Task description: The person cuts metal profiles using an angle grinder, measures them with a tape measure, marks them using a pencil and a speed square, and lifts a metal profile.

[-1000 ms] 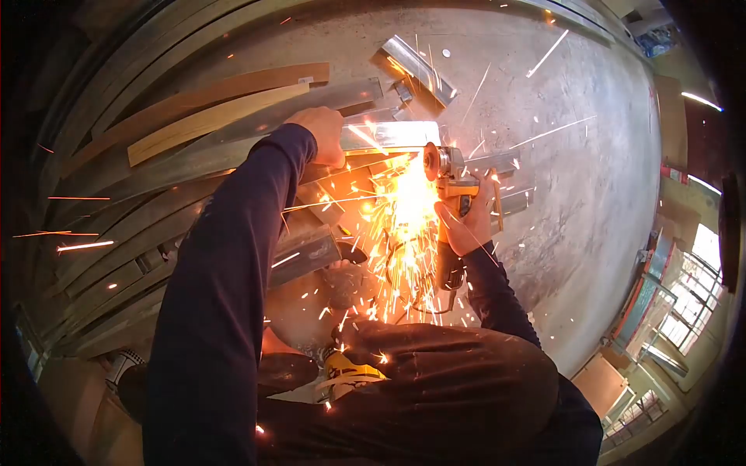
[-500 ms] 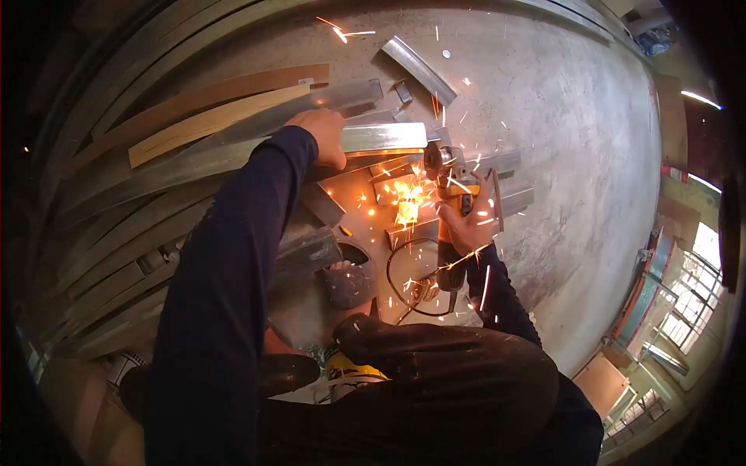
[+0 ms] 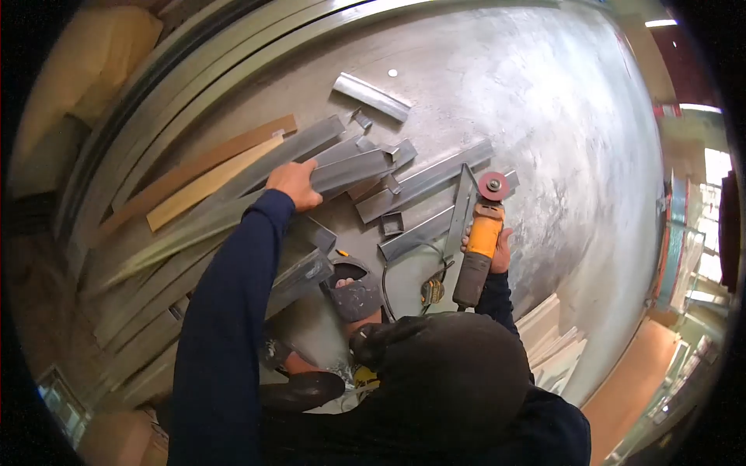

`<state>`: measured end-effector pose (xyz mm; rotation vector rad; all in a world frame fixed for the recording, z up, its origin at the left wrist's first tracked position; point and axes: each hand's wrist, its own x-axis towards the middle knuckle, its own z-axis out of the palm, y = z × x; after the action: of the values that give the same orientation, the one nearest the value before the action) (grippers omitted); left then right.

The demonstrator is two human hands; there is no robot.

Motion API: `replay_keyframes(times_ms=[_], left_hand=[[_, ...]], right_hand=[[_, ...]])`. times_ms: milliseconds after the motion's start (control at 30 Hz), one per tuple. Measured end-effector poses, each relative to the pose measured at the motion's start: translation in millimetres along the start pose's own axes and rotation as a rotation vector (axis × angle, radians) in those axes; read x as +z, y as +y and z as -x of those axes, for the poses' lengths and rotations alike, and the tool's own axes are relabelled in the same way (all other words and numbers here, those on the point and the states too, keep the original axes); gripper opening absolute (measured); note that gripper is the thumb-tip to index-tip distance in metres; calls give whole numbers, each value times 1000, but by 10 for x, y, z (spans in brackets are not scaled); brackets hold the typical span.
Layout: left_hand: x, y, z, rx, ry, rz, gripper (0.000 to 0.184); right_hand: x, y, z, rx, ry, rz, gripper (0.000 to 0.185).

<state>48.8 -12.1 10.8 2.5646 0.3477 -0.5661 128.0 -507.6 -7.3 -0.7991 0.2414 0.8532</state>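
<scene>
My left hand (image 3: 294, 185) is closed over a long grey metal profile (image 3: 350, 170), whose cut end points right. In my right hand (image 3: 501, 250) is an orange and dark grey angle grinder (image 3: 483, 241), held upright in view with its reddish disc (image 3: 493, 186) at the far end. No sparks come from the disc, which is apart from the metal. A short square tube piece (image 3: 392, 224) lies below the profile's end. Beside the grinder, a metal square (image 3: 461, 208) rests across other metal lengths (image 3: 423, 183).
A tape measure (image 3: 433, 291) and a looped black cable lie near my knee. My sandalled foot (image 3: 356, 291) is close to the metal. Wooden strips (image 3: 214, 182) and more long profiles extend left. An offcut (image 3: 373, 96) lies farther out on the concrete floor (image 3: 559, 101).
The sparks have stopped. My right hand has drawn the grinder away from the profile to the right, its disc now facing up. My left hand still grips the profile; the camera view has shifted.
</scene>
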Motion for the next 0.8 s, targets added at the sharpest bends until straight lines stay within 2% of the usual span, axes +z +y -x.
replay_keyframes(times_ms=[67,133,200,233,267,333,367,400,433,533,633,667,700,733,767,800], left_hand=[[108,-43,65,57,169,45,55],[94,-27,200,33,178,-8,52],[71,-32,360,46,367,-99,58],[31,-39,438,-18,353,-76,58],[-5,-103,532,-18,364,-92,58],[-84,-296,727,-45,233,68,55],[-272,-261,905,-68,105,151,55],[-459,-233,1126,-104,-5,278,53],[-551,-300,1342,-51,-34,312,49],[-985,-190,2197,80,78,347,43],[-1537,343,3005,168,229,279,41],[-1668,505,3236,281,343,191,40],[-1805,669,3446,398,458,100,38],[-1971,916,3684,393,515,30,37],[-2096,1185,3935,388,563,-33,36],[-2156,1371,4156,448,632,25,38]], right_hand=[[-238,93,178,-104,-23,-149,95],[-318,102,366,-174,-62,-148,93],[-367,74,552,-190,-94,-264,89],[-501,67,654,-180,23,-262,76],[-631,34,737,-184,8,-272,76],[-1030,-1,850,-35,134,-220,62],[-1137,-18,859,-38,111,-227,62],[-1216,-24,872,-87,183,-259,60],[-1250,-19,895,-133,260,-290,58],[-1268,-52,970,-227,188,-345,57],[-1180,9,1055,-309,246,-253,59],[-1198,50,1094,-311,240,-255,59],[-1301,137,1088,-241,268,-232,58],[-1376,166,1119,-176,299,-208,58],[-1326,163,1187,54,291,-278,54],[-1277,284,1184,13,556,-12,52]])
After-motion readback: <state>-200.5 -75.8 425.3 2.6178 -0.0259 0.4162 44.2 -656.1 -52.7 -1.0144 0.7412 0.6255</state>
